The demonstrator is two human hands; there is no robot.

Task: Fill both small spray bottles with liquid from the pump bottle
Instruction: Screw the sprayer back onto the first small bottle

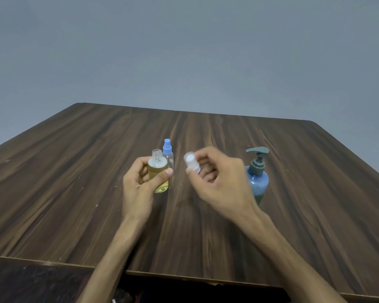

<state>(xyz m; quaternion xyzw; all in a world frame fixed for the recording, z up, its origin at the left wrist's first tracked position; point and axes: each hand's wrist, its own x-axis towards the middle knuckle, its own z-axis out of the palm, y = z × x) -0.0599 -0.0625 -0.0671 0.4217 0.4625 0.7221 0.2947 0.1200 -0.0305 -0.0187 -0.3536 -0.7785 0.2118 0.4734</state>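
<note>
Dark wood table [74, 193] w/ rounded corners, grey wall [184, 51] behind.

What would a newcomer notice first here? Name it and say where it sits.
The left hand holds an uncapped bottle of yellow liquid at mid-table, while the right hand beside it pinches a white cap. A blue-topped spray bottle stands just behind, and a pump bottle stands to the right.

left hand [140, 182]: holds open yellow bottle [158, 174] | right hand [219, 184]: holds white cap [192, 162]
</note>
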